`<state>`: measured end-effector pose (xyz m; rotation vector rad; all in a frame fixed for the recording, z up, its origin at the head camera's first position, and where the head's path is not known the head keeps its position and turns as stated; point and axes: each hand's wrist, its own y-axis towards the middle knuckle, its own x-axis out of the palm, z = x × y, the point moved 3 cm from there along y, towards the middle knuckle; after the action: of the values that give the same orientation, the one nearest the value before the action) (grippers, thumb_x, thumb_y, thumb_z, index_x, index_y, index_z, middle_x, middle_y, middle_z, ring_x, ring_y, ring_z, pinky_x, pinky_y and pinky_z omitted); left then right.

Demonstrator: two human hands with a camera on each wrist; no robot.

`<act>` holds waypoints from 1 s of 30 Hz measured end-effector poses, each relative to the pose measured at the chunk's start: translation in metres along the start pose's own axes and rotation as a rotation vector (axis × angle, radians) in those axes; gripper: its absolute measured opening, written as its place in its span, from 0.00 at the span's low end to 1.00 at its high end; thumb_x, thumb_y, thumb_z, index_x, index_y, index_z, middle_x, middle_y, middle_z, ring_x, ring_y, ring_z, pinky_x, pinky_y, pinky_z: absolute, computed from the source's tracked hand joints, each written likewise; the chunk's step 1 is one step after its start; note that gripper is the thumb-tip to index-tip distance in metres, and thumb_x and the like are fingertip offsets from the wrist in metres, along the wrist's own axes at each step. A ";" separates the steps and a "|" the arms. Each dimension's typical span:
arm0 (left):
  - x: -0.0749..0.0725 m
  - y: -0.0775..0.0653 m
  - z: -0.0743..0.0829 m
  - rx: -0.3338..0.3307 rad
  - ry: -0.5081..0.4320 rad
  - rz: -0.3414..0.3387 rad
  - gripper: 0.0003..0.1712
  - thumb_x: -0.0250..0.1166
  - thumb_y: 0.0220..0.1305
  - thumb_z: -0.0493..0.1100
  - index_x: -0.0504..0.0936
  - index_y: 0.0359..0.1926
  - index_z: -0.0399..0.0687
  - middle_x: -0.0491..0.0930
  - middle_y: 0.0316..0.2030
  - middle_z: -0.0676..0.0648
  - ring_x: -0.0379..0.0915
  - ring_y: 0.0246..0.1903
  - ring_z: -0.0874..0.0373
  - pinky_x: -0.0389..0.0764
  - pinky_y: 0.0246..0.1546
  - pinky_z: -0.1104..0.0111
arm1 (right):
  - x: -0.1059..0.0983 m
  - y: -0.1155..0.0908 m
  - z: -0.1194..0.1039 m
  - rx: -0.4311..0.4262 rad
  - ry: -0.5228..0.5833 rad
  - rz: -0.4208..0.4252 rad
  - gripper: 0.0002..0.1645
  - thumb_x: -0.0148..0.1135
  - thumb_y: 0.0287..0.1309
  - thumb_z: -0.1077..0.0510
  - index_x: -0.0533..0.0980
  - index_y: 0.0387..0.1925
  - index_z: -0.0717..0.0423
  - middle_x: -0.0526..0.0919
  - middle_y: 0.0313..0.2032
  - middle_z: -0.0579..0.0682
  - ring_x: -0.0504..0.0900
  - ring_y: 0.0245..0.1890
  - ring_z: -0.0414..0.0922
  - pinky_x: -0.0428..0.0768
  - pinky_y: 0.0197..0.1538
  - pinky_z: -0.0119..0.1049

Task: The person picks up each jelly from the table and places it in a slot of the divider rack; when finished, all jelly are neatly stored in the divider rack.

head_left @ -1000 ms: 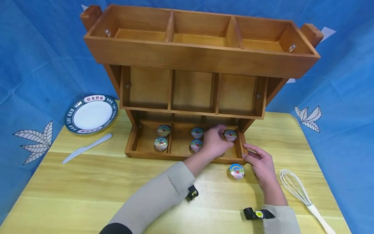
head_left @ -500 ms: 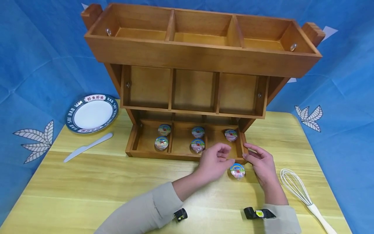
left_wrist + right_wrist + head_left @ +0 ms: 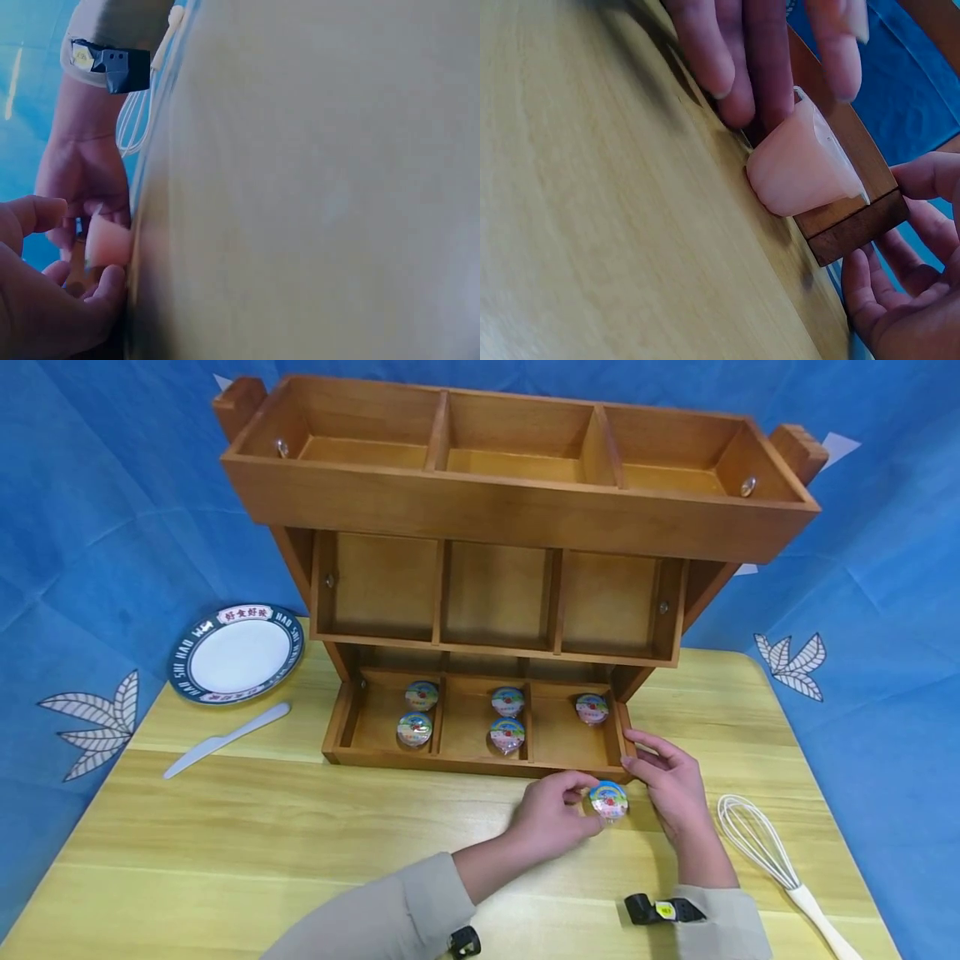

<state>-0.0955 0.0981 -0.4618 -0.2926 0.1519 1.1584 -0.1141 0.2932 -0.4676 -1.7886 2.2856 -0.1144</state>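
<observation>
A jelly cup (image 3: 608,801) with a printed lid and pink body stands on the table in front of the wooden rack's lowest tray (image 3: 420,762). My left hand (image 3: 551,818) is at its left side, thumb and fingers spread around the cup. In the right wrist view, the cup (image 3: 802,165) rests on the tabletop beside the left fingers (image 3: 705,60); a firm grip does not show. My right hand (image 3: 671,785) holds the tray's front right corner between thumb and fingers. Two jelly cups sit in the left compartment, two in the middle, one (image 3: 592,709) in the right.
Above the lowest tray rise a middle tray (image 3: 495,589) and a top tray (image 3: 517,502), each with three compartments. A plate (image 3: 236,653) and a white spreading knife (image 3: 225,740) lie left. A whisk (image 3: 780,868) lies right. Blue cloth (image 3: 885,568) surrounds the table.
My left hand has drawn back from the right compartment, leaving a jelly cup there, and has come down to the cup on the table. My right hand stays at the tray corner.
</observation>
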 end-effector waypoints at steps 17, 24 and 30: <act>0.022 0.009 -0.018 0.021 0.014 0.097 0.25 0.84 0.43 0.41 0.87 0.44 0.65 0.80 0.35 0.68 0.74 0.23 0.71 0.76 0.24 0.74 | 0.001 0.000 -0.001 -0.005 -0.001 0.008 0.27 0.64 0.62 0.70 0.73 0.63 0.67 0.68 0.63 0.56 0.76 0.52 0.41 0.79 0.48 0.27; 0.023 0.011 -0.018 0.016 0.046 0.118 0.22 0.84 0.42 0.41 0.88 0.40 0.64 0.81 0.33 0.67 0.73 0.20 0.72 0.75 0.22 0.74 | 0.000 0.000 0.000 0.001 -0.001 0.001 0.27 0.63 0.63 0.70 0.72 0.64 0.68 0.67 0.64 0.55 0.75 0.52 0.42 0.79 0.47 0.27; 0.020 0.010 -0.016 0.017 0.016 0.124 0.21 0.85 0.41 0.43 0.88 0.38 0.65 0.81 0.33 0.68 0.75 0.28 0.71 0.75 0.28 0.73 | 0.001 -0.001 -0.001 0.000 0.007 -0.008 0.27 0.63 0.63 0.69 0.72 0.64 0.68 0.66 0.64 0.54 0.73 0.53 0.43 0.79 0.48 0.27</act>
<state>-0.0964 0.1143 -0.4839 -0.2804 0.1957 1.2774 -0.1133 0.2921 -0.4659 -1.8005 2.2832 -0.1214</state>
